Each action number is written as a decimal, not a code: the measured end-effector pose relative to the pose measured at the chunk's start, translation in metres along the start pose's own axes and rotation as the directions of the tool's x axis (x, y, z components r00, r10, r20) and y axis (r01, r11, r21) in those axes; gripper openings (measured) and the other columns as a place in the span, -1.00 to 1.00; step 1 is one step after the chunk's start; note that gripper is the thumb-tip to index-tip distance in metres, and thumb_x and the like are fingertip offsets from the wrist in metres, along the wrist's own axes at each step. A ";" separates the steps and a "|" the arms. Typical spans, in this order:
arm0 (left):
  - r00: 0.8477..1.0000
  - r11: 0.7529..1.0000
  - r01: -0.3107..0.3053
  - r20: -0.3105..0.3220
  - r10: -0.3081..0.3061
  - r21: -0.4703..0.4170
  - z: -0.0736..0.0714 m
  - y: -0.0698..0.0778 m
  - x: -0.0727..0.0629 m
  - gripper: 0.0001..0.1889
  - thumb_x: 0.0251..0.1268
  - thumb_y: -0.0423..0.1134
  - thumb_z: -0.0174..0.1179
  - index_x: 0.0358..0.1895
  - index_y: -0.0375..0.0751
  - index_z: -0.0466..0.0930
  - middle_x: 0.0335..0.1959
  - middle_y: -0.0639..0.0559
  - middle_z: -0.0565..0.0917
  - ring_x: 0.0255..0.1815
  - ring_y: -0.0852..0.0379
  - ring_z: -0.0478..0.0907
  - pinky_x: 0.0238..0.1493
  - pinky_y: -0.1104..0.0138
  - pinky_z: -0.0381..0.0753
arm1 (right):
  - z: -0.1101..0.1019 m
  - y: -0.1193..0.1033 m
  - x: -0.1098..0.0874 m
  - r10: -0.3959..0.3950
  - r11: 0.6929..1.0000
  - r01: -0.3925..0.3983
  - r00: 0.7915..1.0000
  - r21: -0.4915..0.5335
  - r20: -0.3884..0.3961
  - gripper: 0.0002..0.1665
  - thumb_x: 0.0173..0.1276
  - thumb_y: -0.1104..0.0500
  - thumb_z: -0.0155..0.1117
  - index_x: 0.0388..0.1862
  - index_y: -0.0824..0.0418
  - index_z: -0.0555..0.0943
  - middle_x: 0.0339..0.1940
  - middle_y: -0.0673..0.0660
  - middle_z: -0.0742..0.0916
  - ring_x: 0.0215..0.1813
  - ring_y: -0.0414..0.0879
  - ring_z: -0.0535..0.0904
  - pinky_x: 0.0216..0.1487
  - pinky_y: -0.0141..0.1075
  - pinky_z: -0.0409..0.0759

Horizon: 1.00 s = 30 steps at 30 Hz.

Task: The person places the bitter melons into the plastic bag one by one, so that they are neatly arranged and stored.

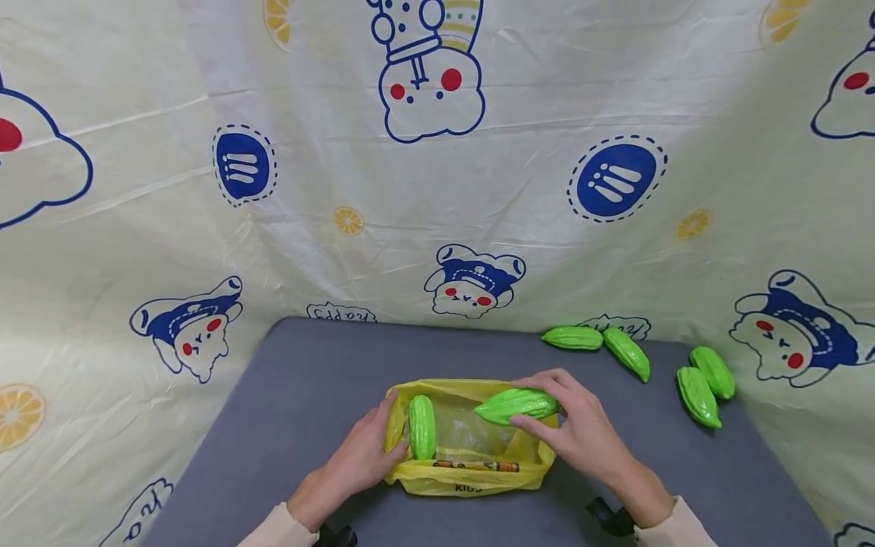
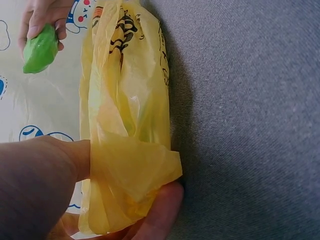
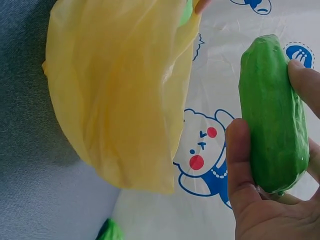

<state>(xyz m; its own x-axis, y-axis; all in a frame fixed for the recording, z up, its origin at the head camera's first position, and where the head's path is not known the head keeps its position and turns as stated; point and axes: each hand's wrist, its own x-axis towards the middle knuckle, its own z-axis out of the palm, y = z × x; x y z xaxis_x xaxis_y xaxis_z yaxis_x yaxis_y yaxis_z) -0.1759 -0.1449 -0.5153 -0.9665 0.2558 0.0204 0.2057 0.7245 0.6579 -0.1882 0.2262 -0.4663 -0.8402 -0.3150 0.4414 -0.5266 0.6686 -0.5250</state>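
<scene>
A yellow plastic bag (image 1: 472, 483) lies with its mouth spread wide on the grey table. My left hand (image 1: 361, 454) grips the bag's left side, thumb over the rim and fingers on the outside, as the left wrist view shows. Inside, at the left end, rests one green bitter melon (image 1: 422, 427). Over the right part of the opening, my right hand (image 1: 573, 425) holds another bitter melon (image 1: 516, 406) between thumb and fingers, its pointed end facing left. The right wrist view shows this held bitter melon (image 3: 272, 115) above the rim, apart from the bag.
Two bitter melons, one lying crosswise (image 1: 573, 338) and one slanted (image 1: 627, 355), are at the table's back edge on the right. Two more (image 1: 699, 396) lie side by side near the right edge. A white printed cloth (image 1: 533, 182) hangs behind the table (image 1: 321, 372).
</scene>
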 end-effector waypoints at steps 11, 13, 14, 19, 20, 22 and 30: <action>1.000 1.000 0.012 0.009 -0.012 0.005 -0.001 0.001 0.000 0.00 0.54 -0.21 0.49 0.90 -0.30 0.15 0.66 -0.54 0.53 0.60 -0.53 0.60 0.52 -0.34 0.66 | 0.004 -0.005 0.006 0.015 1.000 -0.015 1.000 -0.002 0.016 -0.29 0.43 -0.08 0.79 0.51 -0.13 0.76 0.30 -0.01 0.80 0.10 -0.17 0.72 -0.06 -0.32 0.71; 1.000 1.000 0.010 0.007 -0.010 0.005 -0.001 0.001 0.000 0.00 0.54 -0.22 0.49 0.89 -0.31 0.15 0.66 -0.54 0.53 0.60 -0.53 0.59 0.53 -0.34 0.66 | 0.004 -0.006 0.007 0.030 1.000 -0.030 0.999 0.005 0.023 -0.28 0.43 -0.09 0.79 0.52 -0.12 0.74 0.33 0.01 0.80 0.14 -0.15 0.74 -0.02 -0.31 0.75; 1.000 1.000 0.010 0.007 -0.010 0.005 -0.001 0.001 0.000 0.00 0.54 -0.22 0.49 0.89 -0.31 0.15 0.67 -0.54 0.53 0.61 -0.53 0.59 0.53 -0.34 0.65 | 0.005 -0.006 0.007 0.037 0.999 -0.037 0.999 0.013 0.028 -0.27 0.43 -0.10 0.79 0.52 -0.10 0.73 0.34 0.02 0.80 0.15 -0.15 0.74 -0.01 -0.30 0.77; 1.000 1.000 0.009 0.007 -0.009 0.004 -0.001 0.002 -0.001 -0.01 0.55 -0.22 0.49 0.90 -0.32 0.15 0.69 -0.55 0.51 0.63 -0.55 0.56 0.56 -0.35 0.63 | 0.005 -0.006 0.008 0.062 0.997 -0.064 0.997 0.046 0.047 -0.28 0.43 -0.09 0.79 0.47 0.01 0.72 0.30 0.05 0.79 0.08 -0.19 0.72 -0.01 -0.31 0.81; 1.000 1.000 0.009 0.008 -0.009 0.003 -0.001 0.003 -0.001 -0.01 0.55 -0.22 0.49 0.90 -0.32 0.15 0.69 -0.55 0.50 0.64 -0.55 0.56 0.56 -0.35 0.62 | 0.005 -0.006 0.008 0.061 0.997 -0.064 0.997 0.050 0.050 -0.30 0.43 -0.09 0.80 0.46 0.01 0.72 0.29 0.04 0.78 0.07 -0.21 0.71 -0.02 -0.32 0.81; 1.000 1.000 0.010 0.008 -0.010 0.002 -0.002 0.003 -0.002 -0.01 0.56 -0.22 0.48 0.89 -0.32 0.15 0.70 -0.55 0.50 0.64 -0.55 0.55 0.56 -0.35 0.62 | 0.005 -0.006 0.009 0.052 0.997 -0.054 0.997 0.053 0.051 -0.33 0.42 -0.07 0.80 0.43 -0.01 0.75 0.27 0.00 0.78 0.06 -0.22 0.69 -0.03 -0.32 0.80; 1.000 1.000 0.007 0.008 -0.007 0.000 -0.002 0.005 -0.001 -0.02 0.54 -0.24 0.50 0.88 -0.35 0.17 0.69 -0.53 0.50 0.63 -0.54 0.56 0.56 -0.34 0.63 | 0.003 -0.009 0.014 0.009 0.998 -0.013 0.997 0.066 0.071 -0.44 0.45 -0.05 0.78 0.37 -0.06 0.82 0.24 -0.02 0.75 0.04 -0.22 0.68 -0.03 -0.33 0.77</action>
<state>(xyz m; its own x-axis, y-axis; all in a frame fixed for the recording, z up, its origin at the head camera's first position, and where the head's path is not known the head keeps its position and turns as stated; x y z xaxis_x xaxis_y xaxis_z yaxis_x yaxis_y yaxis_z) -0.1741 -0.1435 -0.5106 -0.9667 0.2556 0.0096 0.1986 0.7266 0.6577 -0.1954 0.2141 -0.4574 -0.8518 -0.3560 0.3843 -0.5227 0.6268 -0.5779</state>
